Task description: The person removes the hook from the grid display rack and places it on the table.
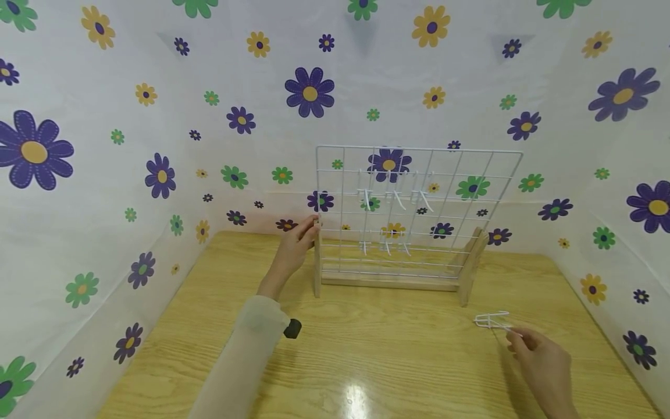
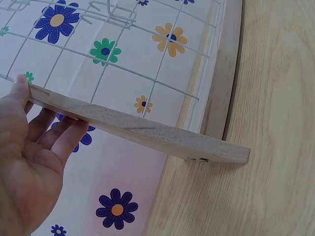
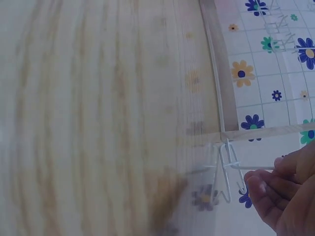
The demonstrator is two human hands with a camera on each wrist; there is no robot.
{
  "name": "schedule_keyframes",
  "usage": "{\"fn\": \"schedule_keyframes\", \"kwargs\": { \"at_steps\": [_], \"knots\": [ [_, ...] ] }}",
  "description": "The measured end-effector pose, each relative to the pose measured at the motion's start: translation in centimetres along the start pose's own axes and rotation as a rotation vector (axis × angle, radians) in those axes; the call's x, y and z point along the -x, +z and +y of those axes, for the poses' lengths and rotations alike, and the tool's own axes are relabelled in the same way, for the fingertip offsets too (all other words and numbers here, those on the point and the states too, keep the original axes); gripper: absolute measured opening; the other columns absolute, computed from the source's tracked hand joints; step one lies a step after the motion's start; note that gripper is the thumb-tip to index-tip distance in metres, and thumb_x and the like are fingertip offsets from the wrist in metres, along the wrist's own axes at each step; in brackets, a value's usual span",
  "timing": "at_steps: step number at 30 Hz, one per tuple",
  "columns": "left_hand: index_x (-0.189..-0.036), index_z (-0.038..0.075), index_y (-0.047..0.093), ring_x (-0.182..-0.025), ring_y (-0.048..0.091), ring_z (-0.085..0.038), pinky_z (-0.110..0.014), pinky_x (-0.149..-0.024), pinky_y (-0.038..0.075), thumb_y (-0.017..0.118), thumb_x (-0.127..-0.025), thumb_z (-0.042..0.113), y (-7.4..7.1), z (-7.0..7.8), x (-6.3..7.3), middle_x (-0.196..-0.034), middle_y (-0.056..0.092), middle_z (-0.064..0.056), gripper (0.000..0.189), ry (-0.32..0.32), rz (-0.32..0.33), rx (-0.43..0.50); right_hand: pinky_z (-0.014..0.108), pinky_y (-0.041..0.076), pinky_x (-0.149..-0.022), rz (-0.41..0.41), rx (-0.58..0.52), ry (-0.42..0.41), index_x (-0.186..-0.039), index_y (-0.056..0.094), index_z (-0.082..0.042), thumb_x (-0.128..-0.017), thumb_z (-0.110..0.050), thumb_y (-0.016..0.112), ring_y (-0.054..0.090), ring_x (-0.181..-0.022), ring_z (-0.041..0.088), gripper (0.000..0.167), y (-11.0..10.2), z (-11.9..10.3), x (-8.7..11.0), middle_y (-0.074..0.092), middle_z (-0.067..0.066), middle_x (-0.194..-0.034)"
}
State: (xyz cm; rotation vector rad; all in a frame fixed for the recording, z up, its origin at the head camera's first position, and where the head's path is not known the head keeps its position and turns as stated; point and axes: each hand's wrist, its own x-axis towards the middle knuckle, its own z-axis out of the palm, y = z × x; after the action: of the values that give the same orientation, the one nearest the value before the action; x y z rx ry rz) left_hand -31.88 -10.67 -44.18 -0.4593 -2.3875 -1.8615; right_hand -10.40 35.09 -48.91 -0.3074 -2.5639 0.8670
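A white wire hook [image 1: 489,320] is pinched by its straight rod in the right hand [image 1: 544,364], to the near right of the wire grid [image 1: 413,216] and apart from it. The hook's long axis is set roughly left to right, its framed end pointed left. The left wooden upright [image 1: 317,262] is gripped by the left hand [image 1: 293,250]; the right wooden upright [image 1: 473,265] is nearer the hook.

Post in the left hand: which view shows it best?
The left wrist view: there the post shows large and close, its wood grain clear, with the left hand gripping it near its upper end. The head view shows it small and narrow; the right wrist view does not show it.
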Motion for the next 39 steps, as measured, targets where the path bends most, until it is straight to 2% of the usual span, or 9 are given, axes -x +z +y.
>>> {"fn": "schedule_keyframes", "kwargs": {
  "at_steps": [6, 12, 18, 22, 25, 33, 36, 39],
  "knots": [
    [-0.156, 0.014, 0.048, -0.136, 0.053, -0.036, -0.039, -0.103, 0.055, 0.050, -0.110, 0.036, 0.1, 0.1, 0.0, -0.154, 0.050, -0.016, 0.051, 0.009, 0.003, 0.007, 0.020, 0.049, -0.041, -0.062, 0.029, 0.079, -0.108, 0.071, 0.015, -0.102, -0.013, 0.066, 0.067, -0.058, 0.013, 0.029, -0.4, 0.2, 0.1, 0.075, 0.020, -0.081],
    [-0.155, 0.013, 0.049, -0.136, 0.054, -0.036, -0.041, -0.104, 0.055, 0.051, -0.110, 0.037, 0.0, 0.2, 0.1, -0.153, 0.052, -0.015, 0.052, 0.005, 0.005, 0.012, 0.026, 0.046, -0.039, -0.099, 0.045, 0.143, -0.105, 0.071, 0.014, -0.102, -0.018, 0.065, 0.064, -0.057, 0.014, 0.032, -0.6, 0.3, 0.4, 0.076, 0.019, -0.083],
    [-0.155, 0.013, 0.049, -0.136, 0.054, -0.037, -0.041, -0.104, 0.055, 0.051, -0.110, 0.039, 0.0, 0.1, 0.2, -0.154, 0.052, -0.013, 0.052, 0.006, 0.008, 0.005, 0.025, 0.048, -0.046, -0.165, 0.102, 0.135, -0.103, 0.071, 0.012, -0.101, -0.023, 0.069, 0.061, -0.060, 0.016, 0.035, -0.9, 0.7, 0.5, 0.074, 0.019, -0.085],
    [-0.155, 0.017, 0.050, -0.135, 0.055, -0.035, -0.040, -0.103, 0.056, 0.051, -0.109, 0.040, 0.0, 0.1, 0.2, -0.154, 0.052, -0.011, 0.051, -0.001, 0.012, -0.003, 0.028, 0.052, -0.052, -0.287, 0.101, 0.173, -0.107, 0.069, 0.011, -0.103, -0.029, 0.065, 0.063, -0.064, 0.016, 0.040, -1.2, 0.9, 0.4, 0.073, 0.011, -0.083],
    [-0.155, 0.016, 0.049, -0.136, 0.054, -0.035, -0.039, -0.103, 0.055, 0.051, -0.109, 0.041, 0.0, 0.1, 0.2, -0.154, 0.051, -0.010, 0.053, -0.006, 0.009, -0.010, 0.032, 0.052, -0.054, -0.358, 0.108, 0.191, -0.108, 0.068, 0.008, -0.104, -0.033, 0.062, 0.064, -0.070, 0.019, 0.042, -1.4, 1.2, 0.4, 0.072, 0.005, -0.084],
    [-0.156, 0.014, 0.048, -0.136, 0.054, -0.036, -0.038, -0.103, 0.056, 0.050, -0.110, 0.040, 0.0, 0.1, 0.1, -0.154, 0.051, -0.012, 0.053, -0.003, 0.008, -0.016, 0.050, 0.058, -0.064, -0.421, 0.177, 0.161, -0.105, 0.070, 0.007, -0.101, -0.029, 0.065, 0.069, -0.085, 0.040, 0.037, -1.3, 1.6, 0.2, 0.073, 0.021, -0.096],
    [-0.156, 0.016, 0.048, -0.135, 0.054, -0.036, -0.038, -0.103, 0.056, 0.050, -0.109, 0.040, 0.0, 0.1, 0.1, -0.154, 0.052, -0.012, 0.053, -0.002, 0.009, -0.016, 0.053, 0.059, -0.067, -0.435, 0.185, 0.164, -0.104, 0.070, 0.006, -0.100, -0.029, 0.065, 0.069, -0.087, 0.042, 0.036, -1.3, 1.7, 0.3, 0.073, 0.022, -0.096],
    [-0.155, 0.017, 0.049, -0.135, 0.055, -0.035, -0.038, -0.103, 0.056, 0.051, -0.109, 0.041, 0.0, 0.1, 0.2, -0.153, 0.052, -0.011, 0.052, -0.004, 0.008, -0.011, 0.053, 0.059, -0.067, -0.470, 0.185, 0.180, -0.103, 0.070, 0.006, -0.100, -0.030, 0.065, 0.069, -0.084, 0.038, 0.036, -1.2, 1.8, 0.4, 0.073, 0.018, -0.093]
  ]
}}
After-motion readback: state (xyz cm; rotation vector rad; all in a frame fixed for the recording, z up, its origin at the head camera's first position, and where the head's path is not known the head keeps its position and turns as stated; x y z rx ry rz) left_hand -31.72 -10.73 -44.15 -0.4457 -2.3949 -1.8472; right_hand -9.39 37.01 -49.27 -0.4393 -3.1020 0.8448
